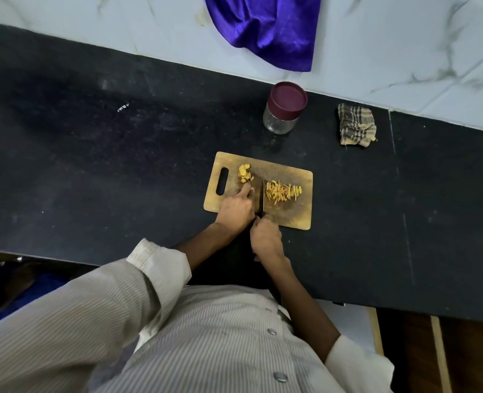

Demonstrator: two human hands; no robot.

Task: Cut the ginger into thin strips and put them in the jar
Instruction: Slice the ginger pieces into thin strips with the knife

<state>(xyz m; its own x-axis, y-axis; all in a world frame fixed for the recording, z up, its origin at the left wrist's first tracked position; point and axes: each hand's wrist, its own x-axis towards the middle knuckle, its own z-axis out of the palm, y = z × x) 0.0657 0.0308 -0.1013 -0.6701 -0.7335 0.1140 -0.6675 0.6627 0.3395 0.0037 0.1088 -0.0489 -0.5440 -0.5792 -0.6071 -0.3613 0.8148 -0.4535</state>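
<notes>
A wooden cutting board [297, 211] lies on the black counter. Uncut ginger slices [244, 173] sit near the board's handle hole, and a pile of thin ginger strips [282, 192] lies to the right. My left hand [238, 207] rests on the board with fingertips touching the ginger slices. My right hand [265, 239] grips the handle of a knife [263, 194], whose blade stands edge-down between the slices and the strips. A glass jar [280, 120] with a maroon lid [288, 99] on it stands beyond the board.
A folded checked cloth [356, 124] lies right of the jar. A purple fabric [265, 26] hangs against the marble wall behind. The black counter [93, 165] stretches far to the left and right of the board.
</notes>
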